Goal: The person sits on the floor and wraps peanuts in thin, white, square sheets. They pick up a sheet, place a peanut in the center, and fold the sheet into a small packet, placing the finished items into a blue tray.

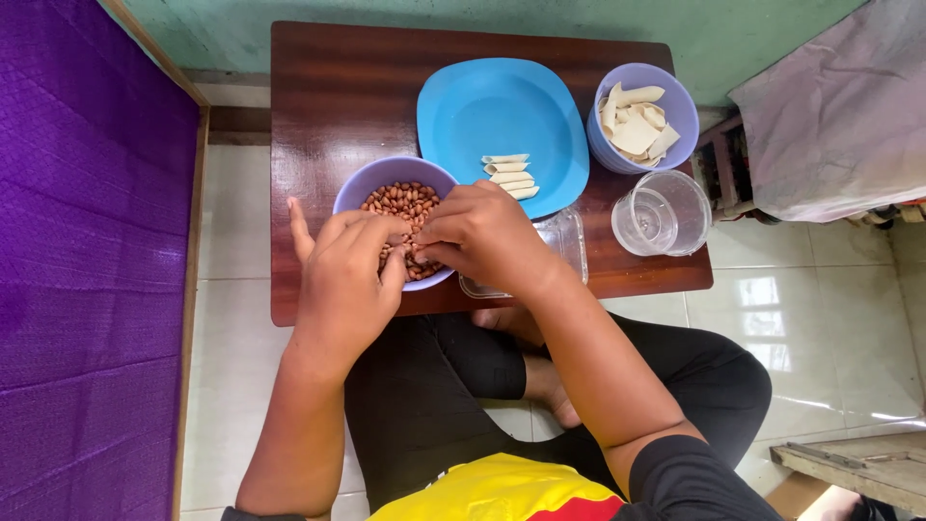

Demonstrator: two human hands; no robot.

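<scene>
A lilac bowl (376, 178) full of red-brown peanuts (403, 200) sits near the front of a small dark wooden table (328, 96). My left hand (342, 280) and my right hand (482, 236) meet over the bowl's near rim, fingertips pinched together among the peanuts. What the fingers pinch is too small to make out. Just beyond my right hand, a blue plate (497, 111) carries several small rolled pale wrappers (508, 176) at its near edge.
A second lilac bowl (675, 106) at the back right holds pale wrapper pieces. A clear glass jar (661, 214) stands to the right. A clear rectangular dish (569, 241) lies partly under my right hand. Purple cloth (87, 241) lies to the left.
</scene>
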